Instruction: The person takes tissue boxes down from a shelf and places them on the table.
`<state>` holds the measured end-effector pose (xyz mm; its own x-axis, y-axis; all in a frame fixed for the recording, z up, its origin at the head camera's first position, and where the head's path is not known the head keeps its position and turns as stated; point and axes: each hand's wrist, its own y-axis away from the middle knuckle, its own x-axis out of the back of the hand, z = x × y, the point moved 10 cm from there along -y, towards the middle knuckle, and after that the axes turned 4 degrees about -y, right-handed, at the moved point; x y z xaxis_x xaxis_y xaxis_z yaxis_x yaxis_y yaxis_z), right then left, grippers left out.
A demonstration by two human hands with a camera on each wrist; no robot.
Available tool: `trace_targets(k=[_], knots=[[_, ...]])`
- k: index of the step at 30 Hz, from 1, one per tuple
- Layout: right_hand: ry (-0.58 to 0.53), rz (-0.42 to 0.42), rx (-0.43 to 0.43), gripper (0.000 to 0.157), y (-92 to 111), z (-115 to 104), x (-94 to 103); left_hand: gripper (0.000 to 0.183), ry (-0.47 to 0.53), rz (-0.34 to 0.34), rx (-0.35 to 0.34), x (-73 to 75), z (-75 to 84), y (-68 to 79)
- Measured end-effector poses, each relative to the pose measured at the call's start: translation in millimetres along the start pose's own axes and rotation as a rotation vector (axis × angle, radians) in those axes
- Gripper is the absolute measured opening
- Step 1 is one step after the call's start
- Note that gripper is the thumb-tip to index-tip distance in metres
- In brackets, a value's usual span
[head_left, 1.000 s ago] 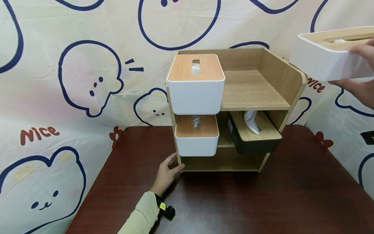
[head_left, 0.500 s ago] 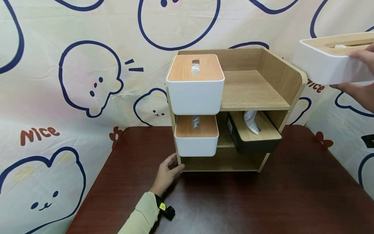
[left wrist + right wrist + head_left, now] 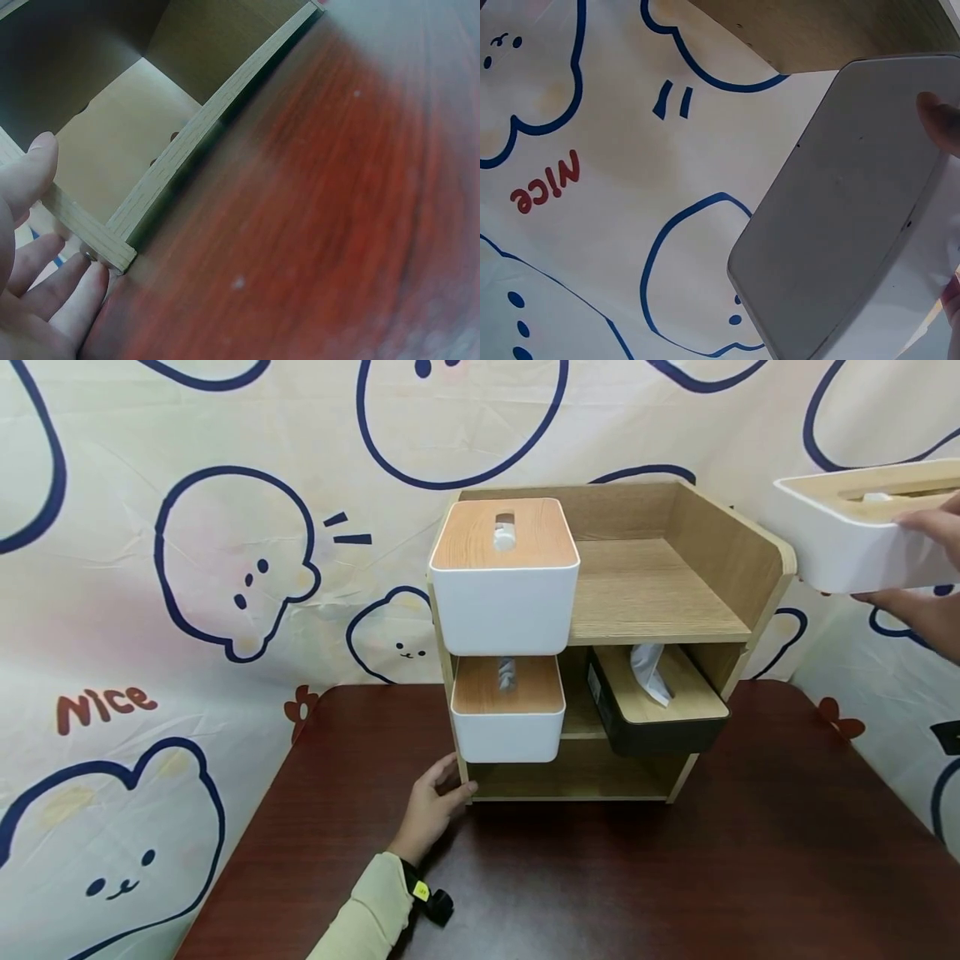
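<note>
- Dark red-brown table (image 3: 600,893) spreads nearest, glossy and bare along its front part.
- On its left half, the left hand (image 3: 426,806) grips the wooden shelf (image 3: 667,597) at its bottom front left corner, thumb in front, fingers outside the panel; this hold looks unchanged.
- Beyond the shelf's top right edge, the right hand (image 3: 930,614) pinches a white tissue box (image 3: 832,547) in mid-air between top rim and underside. It has sunk steadily over the last second, so I judge it in transit, set down nowhere; whether it touches the shelf I cannot tell.
- Middle level: a lower white box (image 3: 506,737) at the left end, a black box (image 3: 667,737) at the right, both jutting past the front edge.
- Top deck: an upper white box (image 3: 504,612) overhangs the front left corner.
- Behind everything, a cartoon-printed backdrop (image 3: 247,727).
</note>
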<state>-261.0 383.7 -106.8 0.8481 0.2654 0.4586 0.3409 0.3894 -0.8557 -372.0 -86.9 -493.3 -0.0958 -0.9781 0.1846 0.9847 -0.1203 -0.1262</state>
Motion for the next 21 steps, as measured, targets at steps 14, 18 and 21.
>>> trace_targets(k=[14,18,21], knots=[[-0.024,-0.029,-0.073,0.072,10,-8,-3.6,0.062,-0.005,0.005,-0.014,0.5,0.5,1.7],[-0.016,-0.071,-0.094,0.075,13,-8,-8.5,0.063,-0.005,-0.002,-0.012,-0.1,7.6,3.5],[-0.017,-0.092,-0.098,0.073,16,-9,-11.5,0.061,-0.009,-0.012,-0.012,-0.1,21.7,8.0]])
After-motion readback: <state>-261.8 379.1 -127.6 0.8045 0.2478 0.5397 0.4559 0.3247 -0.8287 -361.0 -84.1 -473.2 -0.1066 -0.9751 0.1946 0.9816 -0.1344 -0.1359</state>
